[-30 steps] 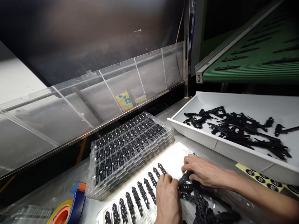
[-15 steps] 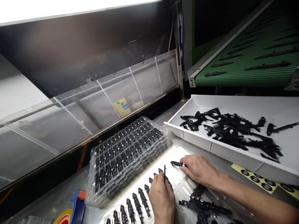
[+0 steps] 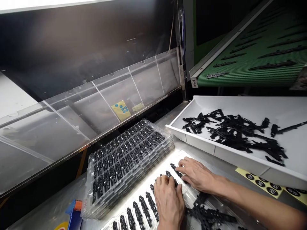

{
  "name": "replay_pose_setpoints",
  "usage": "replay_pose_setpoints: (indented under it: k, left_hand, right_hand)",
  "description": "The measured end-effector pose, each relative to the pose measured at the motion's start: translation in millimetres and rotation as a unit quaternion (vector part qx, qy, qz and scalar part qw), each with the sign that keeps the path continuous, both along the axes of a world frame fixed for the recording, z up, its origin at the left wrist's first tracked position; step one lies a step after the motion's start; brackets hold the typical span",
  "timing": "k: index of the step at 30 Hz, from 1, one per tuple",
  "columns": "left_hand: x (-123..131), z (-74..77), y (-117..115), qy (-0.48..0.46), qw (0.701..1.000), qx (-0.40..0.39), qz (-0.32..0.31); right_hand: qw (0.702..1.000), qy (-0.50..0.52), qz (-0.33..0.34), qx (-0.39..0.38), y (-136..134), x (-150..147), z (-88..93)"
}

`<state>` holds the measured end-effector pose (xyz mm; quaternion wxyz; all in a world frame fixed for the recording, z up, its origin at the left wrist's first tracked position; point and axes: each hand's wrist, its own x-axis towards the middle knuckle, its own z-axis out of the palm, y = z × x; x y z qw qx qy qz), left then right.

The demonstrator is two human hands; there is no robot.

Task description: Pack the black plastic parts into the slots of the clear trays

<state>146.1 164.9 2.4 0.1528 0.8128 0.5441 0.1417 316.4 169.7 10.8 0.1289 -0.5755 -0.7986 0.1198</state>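
My left hand (image 3: 169,201) lies over the clear moulded tray (image 3: 185,156), its fingertips pressing down on a small black plastic part in the row of seated parts (image 3: 144,204). My right hand (image 3: 195,174) rests just beyond it, fingers flat on another black part (image 3: 175,168) at the row's far end. Neither hand grips anything. A loose heap of black parts (image 3: 208,214) sits on the tray under my right forearm.
A stack of filled clear trays (image 3: 127,158) stands left of my hands. At the right is a white bin (image 3: 211,149) with several black parts (image 3: 235,132), below a green conveyor (image 3: 251,68). Also in view are a clear acrylic guard (image 3: 96,105), a blue tape dispenser (image 3: 74,214) and a yellow label strip (image 3: 261,183).
Both hands lifted a black part from the heap, carried it to the row's far end and now press flat on it. The camera view shifted slightly.
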Motion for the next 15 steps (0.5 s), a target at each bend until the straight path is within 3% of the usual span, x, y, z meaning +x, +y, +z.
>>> replay_pose_setpoints:
  k: [5,15]
  left_hand:
    - [1,-4.9,9,0.032,0.999,0.018,-0.003]
    - [1,-3.0,18,0.080,0.996,0.028,0.010]
  right_hand:
    - [0.998,0.005,0.061,0.001,5,-3,1.4]
    - [0.994,0.032,0.098,0.038,7,4,-11.8]
